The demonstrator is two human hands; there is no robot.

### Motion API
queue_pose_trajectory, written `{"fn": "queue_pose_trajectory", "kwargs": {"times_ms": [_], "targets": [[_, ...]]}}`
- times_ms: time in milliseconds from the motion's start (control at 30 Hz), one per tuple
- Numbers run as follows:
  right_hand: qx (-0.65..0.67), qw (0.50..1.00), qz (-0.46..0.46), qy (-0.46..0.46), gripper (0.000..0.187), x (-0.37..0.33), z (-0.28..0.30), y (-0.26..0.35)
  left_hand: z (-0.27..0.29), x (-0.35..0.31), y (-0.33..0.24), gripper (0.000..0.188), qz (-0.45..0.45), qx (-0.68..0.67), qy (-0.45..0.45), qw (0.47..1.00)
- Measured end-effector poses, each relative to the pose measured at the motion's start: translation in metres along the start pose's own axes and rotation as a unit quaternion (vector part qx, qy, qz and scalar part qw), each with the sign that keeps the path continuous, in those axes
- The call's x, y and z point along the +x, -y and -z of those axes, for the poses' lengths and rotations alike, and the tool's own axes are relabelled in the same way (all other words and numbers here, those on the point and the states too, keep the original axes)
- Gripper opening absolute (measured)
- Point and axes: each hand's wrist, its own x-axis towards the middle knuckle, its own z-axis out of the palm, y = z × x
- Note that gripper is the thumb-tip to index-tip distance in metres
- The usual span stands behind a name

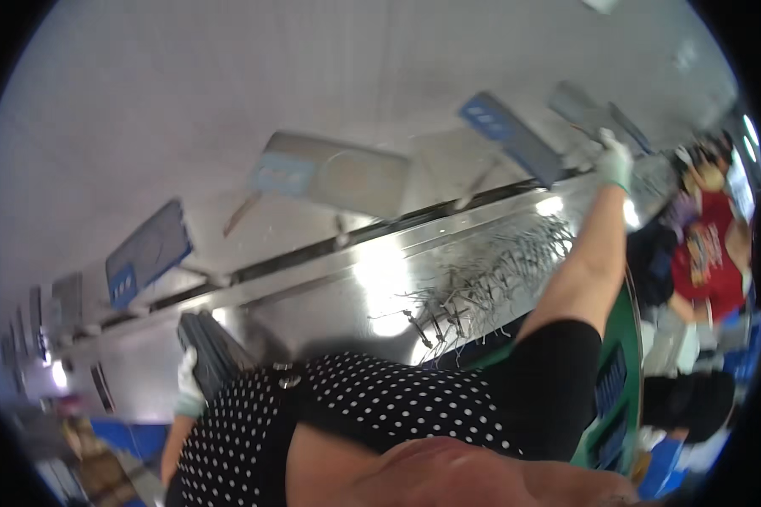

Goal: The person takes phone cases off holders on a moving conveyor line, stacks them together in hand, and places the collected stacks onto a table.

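My left hand point(190, 380), in a whitish glove, is closed on the edge of a dark grey ribbed block point(210, 348), which looks like a stack of flat pieces held upright against my body. My right arm stretches far to the right. Its gloved right hand point(615, 160) is beside a grey flat panel point(577, 105) and a narrow dark panel point(630, 128); blur hides its fingers and whether it touches either. Between my hands lie a large grey panel with a pale blue end point(330, 176) and a darker panel with a blue label point(511, 138).
More panels point(148, 252) line the metallic surface point(194, 101) to the left. Along the near steel ledge point(330, 300) spreads a heap of thin dark wires or ties point(473, 291). A green bin point(621, 380) is by my right side. A person in red point(708, 253) is at the right.
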Motion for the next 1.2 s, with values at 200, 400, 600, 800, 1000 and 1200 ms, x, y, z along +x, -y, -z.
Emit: {"fn": "queue_pose_trajectory", "kwargs": {"times_ms": [200, 400, 600, 800, 1000, 1200], "targets": [[0.6, 0.794, -0.011, 0.096, 0.034, -0.117, 0.019, 0.104, -0.017, -0.026, 0.002, 0.063, 0.103, -0.087, 0.011, 0.991], [0.09, 0.932, 0.072, 0.345, 0.045, -0.181, -0.083, 0.228, -0.021, -0.041, -0.012, 0.058, 0.111, -0.083, 0.08, 0.987], [0.061, 0.943, 0.159, 0.285, 0.036, -0.189, -0.031, 0.264, 0.018, -0.047, 0.011, 0.058, 0.094, -0.191, 0.101, 0.972], [0.398, 0.904, 0.058, 0.146, 0.048, -0.387, -0.034, 0.246, -0.007, -0.044, 0.009, 0.048, 0.075, -0.243, 0.077, 0.964], [0.27, 0.782, -0.02, 0.562, 0.055, -0.585, -0.182, 0.316, -0.051, -0.008, 0.033, 0.048, 0.07, -0.238, 0.167, 0.954], [0.113, 0.863, 0.117, 0.478, 0.039, -0.538, -0.185, 0.279, -0.032, -0.011, 0.029, 0.045, 0.059, -0.286, 0.18, 0.939]]}}
